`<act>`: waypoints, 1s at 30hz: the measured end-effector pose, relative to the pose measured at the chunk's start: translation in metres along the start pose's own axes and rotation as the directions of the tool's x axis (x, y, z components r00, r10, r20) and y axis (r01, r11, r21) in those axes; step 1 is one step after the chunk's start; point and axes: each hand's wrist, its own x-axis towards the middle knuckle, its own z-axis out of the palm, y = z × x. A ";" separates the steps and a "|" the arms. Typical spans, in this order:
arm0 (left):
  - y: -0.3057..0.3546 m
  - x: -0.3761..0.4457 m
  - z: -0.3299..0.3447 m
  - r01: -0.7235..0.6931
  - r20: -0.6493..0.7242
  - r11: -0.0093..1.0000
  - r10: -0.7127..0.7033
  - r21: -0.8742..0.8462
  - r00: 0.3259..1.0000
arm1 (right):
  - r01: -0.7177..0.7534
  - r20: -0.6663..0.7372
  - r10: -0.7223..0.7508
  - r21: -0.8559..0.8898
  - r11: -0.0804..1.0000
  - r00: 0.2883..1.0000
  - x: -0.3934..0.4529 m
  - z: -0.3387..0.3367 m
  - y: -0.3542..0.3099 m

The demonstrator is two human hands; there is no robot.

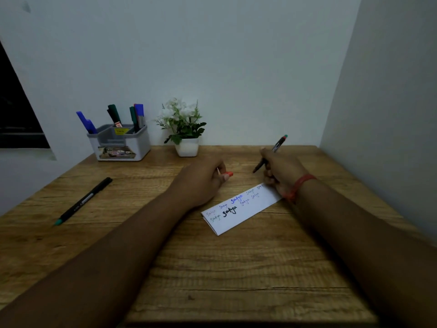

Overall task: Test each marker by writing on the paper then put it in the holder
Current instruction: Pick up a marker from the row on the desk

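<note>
Wooden bench [236, 268] carries everything I work with. The holder [123, 143], far left, already keeps several markers; another pen [82, 201] lies left, untested. The paper [238, 214] sits mid-bench, scribbled over. My right hand [281, 176] grips a marker [269, 153], uncapped I judge; my left hand [205, 181] pinches its orange cap [229, 174]. Next: tip down onto the paper's bare part.

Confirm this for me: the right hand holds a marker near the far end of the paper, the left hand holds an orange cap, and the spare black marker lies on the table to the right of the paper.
Not quite. The head view shows the spare black marker lying to the left of the paper, not the right. The rest holds: the right hand grips a marker, and the left hand holds an orange cap.
</note>
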 end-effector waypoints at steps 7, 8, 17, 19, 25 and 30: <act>-0.010 0.006 0.010 0.044 0.010 0.998 -0.045 0.052 0.999 | 0.115 0.108 -0.101 -0.134 0.984 0.989 -0.008 0.003 0.001; -0.011 0.007 0.012 0.043 0.019 0.996 -0.044 0.076 0.999 | 0.129 0.107 -0.114 -0.146 0.981 0.988 -0.010 0.003 -0.001; -0.022 0.006 -0.004 0.159 0.129 0.956 -0.195 0.245 0.972 | 0.241 0.127 -0.216 -0.231 0.943 0.968 -0.016 -0.004 -0.007; -0.029 0.005 -0.013 0.162 0.180 0.940 -0.223 0.301 0.958 | 0.285 0.137 -0.258 -0.242 0.928 0.956 -0.018 -0.006 -0.011; -0.027 0.000 -0.023 0.131 0.287 0.928 -0.239 0.348 0.927 | 0.317 0.289 -0.279 -0.094 0.944 0.916 -0.032 -0.009 -0.030; -0.023 0.001 -0.007 0.031 0.307 0.922 -0.159 0.385 0.938 | 0.482 0.389 -0.334 -0.391 0.784 0.859 -0.044 -0.031 -0.025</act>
